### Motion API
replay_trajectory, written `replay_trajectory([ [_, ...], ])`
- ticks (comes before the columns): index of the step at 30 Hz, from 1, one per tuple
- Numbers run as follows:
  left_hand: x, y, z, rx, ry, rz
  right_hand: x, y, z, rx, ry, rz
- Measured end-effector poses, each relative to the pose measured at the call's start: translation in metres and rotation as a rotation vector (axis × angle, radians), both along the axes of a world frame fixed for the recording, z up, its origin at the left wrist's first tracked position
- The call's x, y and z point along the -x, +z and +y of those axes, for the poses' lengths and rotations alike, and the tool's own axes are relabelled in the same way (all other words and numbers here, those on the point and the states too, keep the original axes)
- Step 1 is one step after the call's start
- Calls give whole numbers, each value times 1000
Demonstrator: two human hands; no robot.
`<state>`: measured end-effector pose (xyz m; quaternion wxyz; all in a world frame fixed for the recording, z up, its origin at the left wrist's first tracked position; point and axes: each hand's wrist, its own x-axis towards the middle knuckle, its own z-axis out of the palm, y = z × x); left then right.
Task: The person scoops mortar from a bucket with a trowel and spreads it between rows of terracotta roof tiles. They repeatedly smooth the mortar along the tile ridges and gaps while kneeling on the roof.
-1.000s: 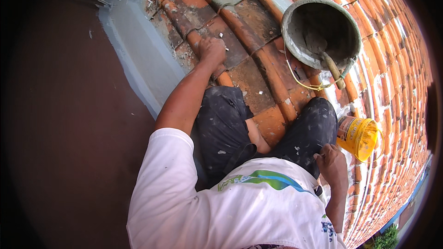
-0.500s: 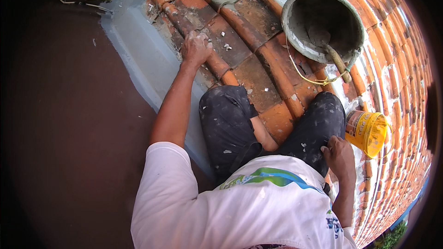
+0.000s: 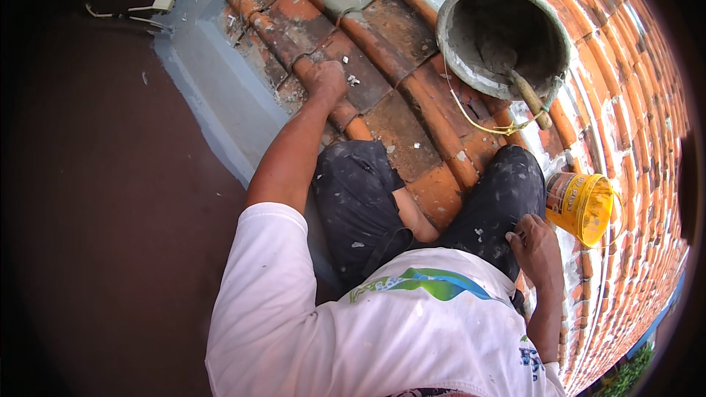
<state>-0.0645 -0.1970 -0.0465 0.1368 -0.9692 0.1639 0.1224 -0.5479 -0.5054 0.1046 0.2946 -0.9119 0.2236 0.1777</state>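
The left hand [image 3: 324, 81] is folded down over a rounded, weathered orange clay ridge tile [image 3: 343, 112], knuckles up and fingers tucked beneath; whether it grasps anything under there I cannot tell, since the back of the hand hides the fingertips. Half a second ago this hand sat further to the left across the same tile, with its fingers more in view; now it has shifted to the right along the roof, and its edge comes close to the small white broken chips [image 3: 353, 80] on the neighbouring flat tile. That is nearly where it lay a second ago.

The right hand [image 3: 532, 241] rests against the paint-flecked black cloth trousers [image 3: 353, 198] at the right thigh, fingers loosely curled, its place there unchanged; whether it pinches the cloth is not clear.

The whole view has swung slightly, yet the other things keep their places on the roof: the round, cement-crusted dark grey bucket [image 3: 540, 35] beyond the right knee, the wooden-handled trowel-like tool [image 3: 529, 95] leaning over its rim, and the small yellow plastic pail [image 3: 590, 206] lying tilted beside the right leg. Left of the tiles runs the smooth grey-painted strip [image 3: 220, 95], just as before
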Motion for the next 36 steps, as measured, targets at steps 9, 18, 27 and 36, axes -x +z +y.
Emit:
replay_trajectory([
  [9,2,14,-8,398,9,-61,-3,2,-2,-15,-15,6],
  [18,36,-5,-4,655,-120,-87,-5,-2,-2,-7,-10,43],
  [27,5,-9,-8,826,-30,-188,-7,-2,1,-15,-17,31],
  [36,-22,-33,-24,756,155,-255,-4,-5,-1,-9,31,-31],
])
